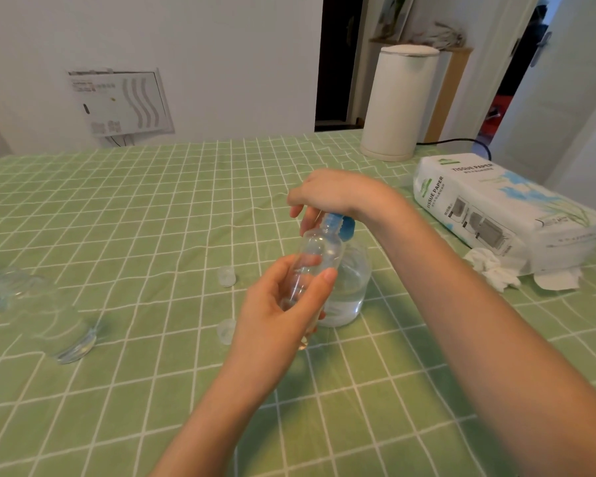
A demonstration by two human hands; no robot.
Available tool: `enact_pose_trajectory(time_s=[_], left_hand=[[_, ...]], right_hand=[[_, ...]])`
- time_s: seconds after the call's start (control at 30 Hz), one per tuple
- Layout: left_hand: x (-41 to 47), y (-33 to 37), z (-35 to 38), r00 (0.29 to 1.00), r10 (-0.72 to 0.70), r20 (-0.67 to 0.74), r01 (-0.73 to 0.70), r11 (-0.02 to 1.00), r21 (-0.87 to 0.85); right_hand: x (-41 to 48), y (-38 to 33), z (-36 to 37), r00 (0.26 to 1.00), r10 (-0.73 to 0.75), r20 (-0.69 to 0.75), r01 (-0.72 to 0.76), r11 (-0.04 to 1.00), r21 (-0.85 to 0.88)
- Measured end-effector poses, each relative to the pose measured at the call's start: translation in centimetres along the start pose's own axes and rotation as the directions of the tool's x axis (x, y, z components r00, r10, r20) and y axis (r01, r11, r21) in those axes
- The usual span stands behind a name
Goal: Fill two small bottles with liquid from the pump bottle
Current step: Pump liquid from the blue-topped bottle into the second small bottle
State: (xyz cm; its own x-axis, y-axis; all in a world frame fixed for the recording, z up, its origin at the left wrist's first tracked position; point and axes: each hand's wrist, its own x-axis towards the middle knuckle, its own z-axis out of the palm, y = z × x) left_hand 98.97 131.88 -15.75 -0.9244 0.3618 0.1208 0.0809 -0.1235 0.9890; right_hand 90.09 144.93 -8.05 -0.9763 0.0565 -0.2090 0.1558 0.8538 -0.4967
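Observation:
My left hand (pixel 276 311) grips a small clear bottle (pixel 319 256) and holds it tilted, its mouth up against the blue pump head (pixel 339 225). The pump bottle (pixel 351 287) stands on the green checked tablecloth right behind it, holding clear liquid. My right hand (pixel 334 194) rests palm-down on the pump head, its fingers hanging loosely over the front. A second clear bottle (pixel 59 325), blurred, lies on its side at the left. Two small clear caps (pixel 226 276) (pixel 226 330) sit on the cloth left of my left hand.
A pack of tissue paper (pixel 496 215) lies at the right, with crumpled tissues (pixel 492 270) in front of it. A tall white cylinder (pixel 398 101) stands at the table's far right edge. A blurred clear object (pixel 11 284) lies at the far left.

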Motion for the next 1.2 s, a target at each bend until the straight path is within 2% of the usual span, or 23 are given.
enact_pose_trajectory(time_s=[0.33,0.8,1.1,1.2], left_hand=[[0.5,0.5,0.2,1.000,0.016,-0.004,-0.016,0.999,-0.029],[0.1,0.1,0.1,1.000,-0.012,-0.014,0.012,1.000,-0.007],[0.3,0.4,0.1,1.000,0.014,-0.006,-0.014,1.000,0.001],[0.4,0.5,0.2,1.000,0.016,-0.008,-0.016,1.000,0.000]], right_hand=[[0.0,-0.9,-1.4,1.000,-0.009,-0.022,0.008,0.997,-0.079],[0.2,0.1,0.0,1.000,0.002,-0.008,-0.002,1.000,0.031],[-0.1,-0.6,-1.2,1.000,-0.007,-0.004,0.007,0.996,-0.089],[0.1,-0.8,-1.5,1.000,-0.012,-0.019,0.011,0.997,-0.080]])
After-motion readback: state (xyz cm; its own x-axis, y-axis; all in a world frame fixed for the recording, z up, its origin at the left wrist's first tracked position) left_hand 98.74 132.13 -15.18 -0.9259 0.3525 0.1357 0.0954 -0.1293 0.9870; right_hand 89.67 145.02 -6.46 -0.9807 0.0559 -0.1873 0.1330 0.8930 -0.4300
